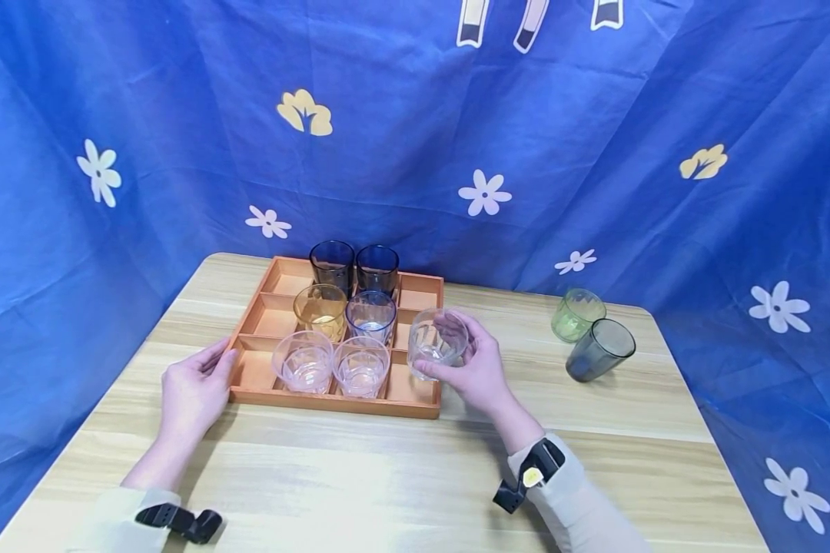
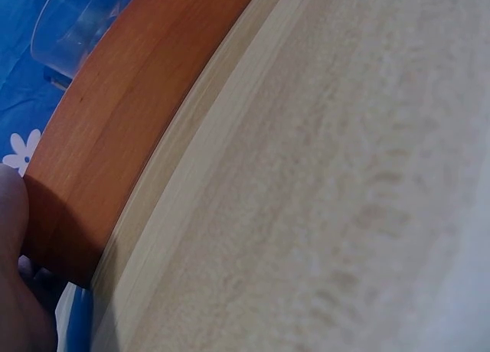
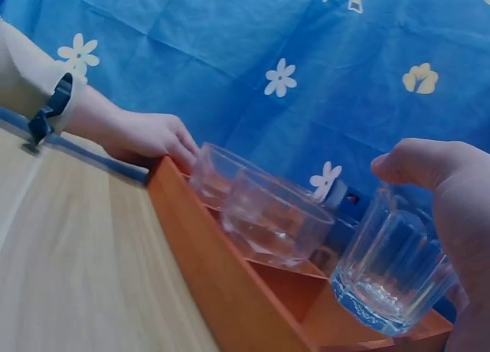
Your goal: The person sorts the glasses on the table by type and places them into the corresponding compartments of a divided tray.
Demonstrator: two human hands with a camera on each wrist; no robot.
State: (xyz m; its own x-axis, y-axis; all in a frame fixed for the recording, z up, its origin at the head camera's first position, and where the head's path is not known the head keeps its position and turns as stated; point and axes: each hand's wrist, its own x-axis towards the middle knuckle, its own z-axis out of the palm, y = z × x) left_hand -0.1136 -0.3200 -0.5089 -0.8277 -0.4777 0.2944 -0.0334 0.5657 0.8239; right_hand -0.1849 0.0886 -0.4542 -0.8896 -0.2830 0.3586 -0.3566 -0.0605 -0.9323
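The right hand (image 1: 476,361) curls around a clear glass (image 1: 429,342), its fingers spread only to the glass's width; the left hand (image 1: 197,388) pinches the near-left corner of the tray (image 1: 346,403), with little gap between thumb and fingers. The clear glass is over the tray's corner compartment (image 1: 415,390) beside the right hand; whether its base touches is hard to tell. Seating it well probably means lowering it clear of the dividers and loosening the fingers once it sits. Its mouth points up, and its long axis, base to mouth, seems nearly vertical, leaning slightly toward the right palm. Between the hands stand two pinkish glasses (image 1: 303,370); right of the right hand, a green glass (image 1: 574,319) and a grey glass (image 1: 595,353) are on the worktop (image 1: 304,476).
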